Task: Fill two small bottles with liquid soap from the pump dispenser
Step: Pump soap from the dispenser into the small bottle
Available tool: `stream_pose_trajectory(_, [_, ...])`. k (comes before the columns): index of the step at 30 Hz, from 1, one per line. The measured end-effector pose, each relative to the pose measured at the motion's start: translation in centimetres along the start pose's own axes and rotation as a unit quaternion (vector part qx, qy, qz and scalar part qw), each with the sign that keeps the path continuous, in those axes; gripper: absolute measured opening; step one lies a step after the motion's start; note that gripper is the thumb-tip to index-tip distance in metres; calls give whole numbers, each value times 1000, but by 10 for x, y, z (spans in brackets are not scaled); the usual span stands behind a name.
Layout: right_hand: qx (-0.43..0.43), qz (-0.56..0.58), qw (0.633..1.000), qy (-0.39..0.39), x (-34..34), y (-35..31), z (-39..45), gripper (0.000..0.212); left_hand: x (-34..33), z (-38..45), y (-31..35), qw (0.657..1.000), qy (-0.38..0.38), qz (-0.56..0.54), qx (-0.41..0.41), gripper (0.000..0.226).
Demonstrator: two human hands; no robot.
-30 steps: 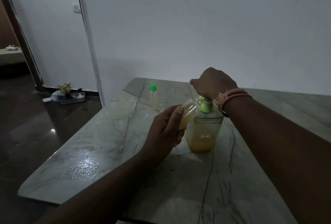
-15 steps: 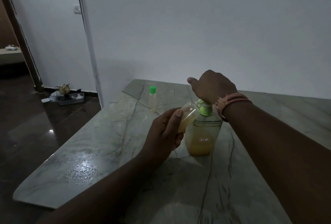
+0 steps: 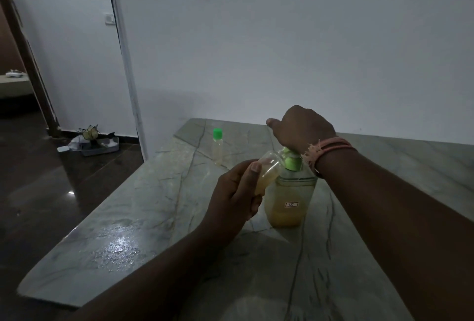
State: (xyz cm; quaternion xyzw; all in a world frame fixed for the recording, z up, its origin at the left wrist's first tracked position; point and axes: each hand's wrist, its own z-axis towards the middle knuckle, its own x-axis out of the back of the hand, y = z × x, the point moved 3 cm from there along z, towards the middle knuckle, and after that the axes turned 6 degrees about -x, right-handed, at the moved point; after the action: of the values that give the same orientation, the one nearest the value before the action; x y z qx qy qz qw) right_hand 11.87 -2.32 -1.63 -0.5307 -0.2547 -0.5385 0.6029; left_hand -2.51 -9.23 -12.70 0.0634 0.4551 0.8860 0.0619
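Observation:
The pump dispenser (image 3: 288, 200), clear with yellow soap and a green pump head, stands mid-table. My right hand (image 3: 301, 128) lies on top of the pump head with fingers curled over it and the thumb pointing left. My left hand (image 3: 236, 192) grips a small uncapped bottle (image 3: 268, 170), tilted with its mouth against the nozzle and partly filled with yellowish soap. A second small bottle (image 3: 217, 147) with a green cap stands upright farther back on the left.
The marble table (image 3: 143, 218) has its left edge running diagonally, with dark glossy floor beyond it. A white wall rises right behind the table. A tray of small items (image 3: 95, 143) sits on the floor by the doorway.
Both hands keep their hold on the pump head and the small bottle. The view has shifted slightly, so everything sits a little lower in the frame.

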Motion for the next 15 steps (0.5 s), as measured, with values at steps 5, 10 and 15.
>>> stream_pose_trajectory(5, [13, -41, 998, -34, 5, -7, 1, 44, 0, -2, 3, 1000, -9, 5, -3, 41])
stream_pose_trajectory(10, [16, -6, 1000, 3, 3, -4, 4, 46, 0, -1, 3, 1000, -5, 5, 1, 36])
stream_pose_trajectory(15, [-7, 16, 1000, -22, -3, 1, 4, 44, 1, -1, 0, 1000, -1, 5, 8, 40])
